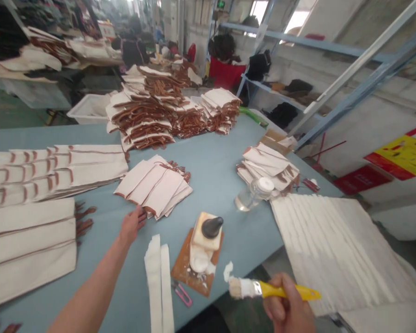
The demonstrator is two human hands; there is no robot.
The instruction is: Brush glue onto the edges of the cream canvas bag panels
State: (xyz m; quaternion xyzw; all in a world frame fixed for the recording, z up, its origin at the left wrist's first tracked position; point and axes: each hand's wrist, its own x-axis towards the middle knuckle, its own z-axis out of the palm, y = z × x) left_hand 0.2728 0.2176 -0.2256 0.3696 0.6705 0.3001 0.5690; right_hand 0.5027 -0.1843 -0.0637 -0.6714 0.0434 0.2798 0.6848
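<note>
My right hand [289, 303] is closed around a yellow-handled brush [263, 289] whose bristles are white with glue, held just off the near edge of the blue table [215, 162]. My left hand [131, 225] reaches out with fingers curled at the near edge of a fanned stack of white, brown-edged pieces [156, 185]; whether it grips one I cannot make out. Between the hands a glue bottle with a black cap [206, 238] lies on a brown board [194, 273]. Two white strips [159, 282] lie beside it.
Long white pieces [38, 175] lie in rows at left. Tall piles of brown-edged pieces [152, 111] stand at the back. A clear jar [253, 194] and a smaller stack [268, 166] sit at right, next to a ribbed white sheet [329, 245]. A pink snipper [183, 293] lies by the board.
</note>
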